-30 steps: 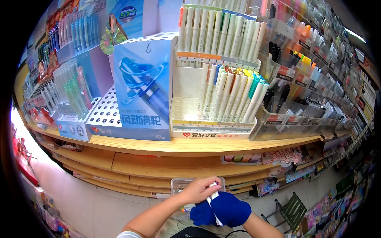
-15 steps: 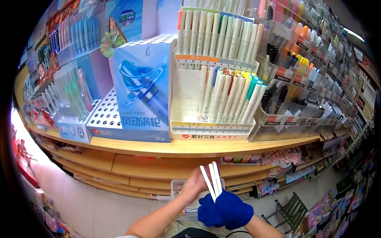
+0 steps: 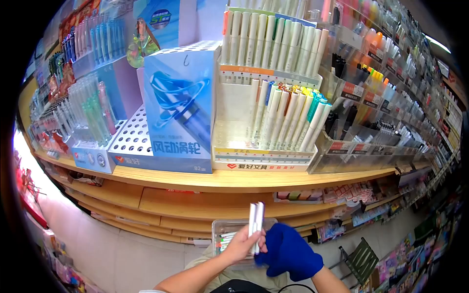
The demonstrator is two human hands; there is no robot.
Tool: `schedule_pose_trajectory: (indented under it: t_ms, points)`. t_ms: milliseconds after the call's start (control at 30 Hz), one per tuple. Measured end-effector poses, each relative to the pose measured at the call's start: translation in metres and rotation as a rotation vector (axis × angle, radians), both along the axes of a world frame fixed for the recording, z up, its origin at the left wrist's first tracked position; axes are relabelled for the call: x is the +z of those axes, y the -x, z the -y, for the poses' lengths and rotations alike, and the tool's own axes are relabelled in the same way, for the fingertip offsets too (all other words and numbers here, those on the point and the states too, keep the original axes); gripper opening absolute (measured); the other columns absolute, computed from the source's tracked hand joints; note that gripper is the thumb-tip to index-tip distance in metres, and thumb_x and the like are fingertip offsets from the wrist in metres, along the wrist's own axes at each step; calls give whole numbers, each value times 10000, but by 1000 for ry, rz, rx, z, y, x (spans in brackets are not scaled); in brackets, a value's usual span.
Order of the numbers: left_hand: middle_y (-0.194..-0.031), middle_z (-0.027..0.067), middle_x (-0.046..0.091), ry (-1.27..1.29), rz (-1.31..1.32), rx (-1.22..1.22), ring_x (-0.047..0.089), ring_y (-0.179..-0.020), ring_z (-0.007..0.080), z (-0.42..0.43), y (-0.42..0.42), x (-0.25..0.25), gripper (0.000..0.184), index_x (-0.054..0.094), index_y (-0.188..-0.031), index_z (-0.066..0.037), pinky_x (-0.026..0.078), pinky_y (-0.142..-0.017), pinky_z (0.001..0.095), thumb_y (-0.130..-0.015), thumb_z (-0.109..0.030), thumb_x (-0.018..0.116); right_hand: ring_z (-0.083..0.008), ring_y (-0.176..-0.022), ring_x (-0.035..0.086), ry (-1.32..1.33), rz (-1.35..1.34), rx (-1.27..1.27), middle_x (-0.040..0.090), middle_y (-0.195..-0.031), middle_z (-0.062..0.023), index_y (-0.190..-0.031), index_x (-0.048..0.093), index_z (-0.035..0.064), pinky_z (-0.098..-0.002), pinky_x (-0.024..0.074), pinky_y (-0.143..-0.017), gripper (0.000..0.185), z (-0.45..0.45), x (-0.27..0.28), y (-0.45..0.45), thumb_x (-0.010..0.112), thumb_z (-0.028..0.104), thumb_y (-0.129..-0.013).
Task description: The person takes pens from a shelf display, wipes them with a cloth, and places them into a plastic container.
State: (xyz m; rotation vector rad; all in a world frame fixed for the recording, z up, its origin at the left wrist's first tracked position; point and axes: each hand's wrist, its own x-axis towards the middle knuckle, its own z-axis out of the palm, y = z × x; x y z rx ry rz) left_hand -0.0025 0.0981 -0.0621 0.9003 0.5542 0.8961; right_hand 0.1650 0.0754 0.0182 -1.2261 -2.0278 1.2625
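Observation:
My left hand point(image 3: 242, 245), bare, is closed round a few white marker pens point(image 3: 255, 222) held almost upright. Beside them on the right is my right hand point(image 3: 292, 254), covered by a dark blue glove. The glove's edge comes close to the lower ends of the pens; whether it touches them I cannot tell, and its fingers are blurred. Below my left hand, a clear plastic box point(image 3: 218, 225) contains more pens point(image 3: 224, 240), partly hidden by my hand and forearm.
Ahead, a wooden shelf point(image 3: 234, 179) carries a white stand point(image 3: 234, 132) of marker pens and a blue display box point(image 3: 178, 107). Clear racks point(image 3: 342, 156) of pens stand to the right. A folding stool point(image 3: 362, 259) is on the floor at lower right.
The pens have passed from my gloved right hand into my left hand and stand more upright. My right hand has moved slightly right.

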Motion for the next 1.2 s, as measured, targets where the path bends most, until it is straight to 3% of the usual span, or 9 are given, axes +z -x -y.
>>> schedule_pose_trajectory:
  t_ms: [67, 200, 300, 433, 633, 667, 833, 1033, 1200]
  points:
    - [-733, 43, 513, -26, -54, -128, 572, -665, 144, 10, -10, -4, 177, 441, -1011, -29, 466, -592, 257, -964, -187, 376, -232, -738, 573, -115, -110, -91, 590, -766, -53, -847, 557, 45, -323, 449, -677, 313, -1, 9, 0, 704, 213, -628]
    - [-1175, 58, 494, -81, -190, -258, 455, -1053, 120, 28, -33, -17, 388, 346, -1306, -9, 384, -900, 258, -937, -103, 418, -238, -771, 567, -499, 106, -129, 589, -781, -57, -876, 552, 40, -323, 446, -701, 338, -14, -13, 1, 709, 191, -617]
    - [-1140, 53, 506, -162, -285, -277, 467, -1026, 124, 32, -32, -24, 373, 370, -1284, -11, 393, -884, 265, -927, -102, 427, -242, -796, 562, -658, 307, -132, 587, -792, -59, -897, 549, 36, -323, 443, -720, 359, -20, -21, -3, 712, 175, -609]
    - [-833, 121, 527, -840, -452, 148, 531, -682, 167, 29, -38, -31, 311, 382, -1203, -15, 455, -626, 289, -910, -115, 411, -247, -830, 555, -728, 407, -89, 586, -807, -63, -925, 544, 30, -322, 440, -745, 389, -24, -7, -7, 716, 154, -599]
    - [-831, 234, 556, -172, -616, -237, 567, -752, 363, 25, -22, 17, 304, 362, -1164, 14, 446, -717, 410, -889, -105, 417, -254, -858, 543, -590, 18, -88, 580, -849, -76, -956, 552, 29, -326, 435, -759, 397, -21, 4, -1, 703, 149, -609]
    - [-814, 262, 571, -539, -670, 31, 572, -759, 414, 25, -28, -13, 273, 377, -1093, 34, 455, -680, 445, -843, -58, 433, -255, -843, 540, -458, -112, -207, 576, -872, -85, -952, 565, 33, -329, 433, -742, 368, -21, -16, -1, 684, 172, -633]
    - [-816, 302, 558, -663, -963, 9, 562, -741, 442, 31, -30, 6, 327, 349, -1072, 63, 456, -657, 493, -780, -33, 461, -341, -912, 546, -767, 506, -251, 581, -943, -189, -955, 581, 24, -376, 439, -765, 413, -23, -50, -15, 701, 224, -613]
    - [-808, 289, 547, -539, -850, -51, 551, -740, 455, 34, -27, 9, 261, 359, -1075, 0, 437, -628, 482, -842, -81, 444, -326, -816, 574, -586, 735, -113, 605, -845, -162, -906, 600, 34, -393, 449, -727, 415, -26, -16, -27, 728, 250, -576]
    - [-797, 189, 573, -458, -602, -10, 577, -688, 315, 30, -23, 6, 154, 426, -1006, -44, 439, -619, 369, -934, -179, 410, -255, -621, 540, -312, -101, -131, 586, -707, -83, -839, 589, 47, -327, 445, -641, 382, -31, -2, -17, 764, 174, -524]
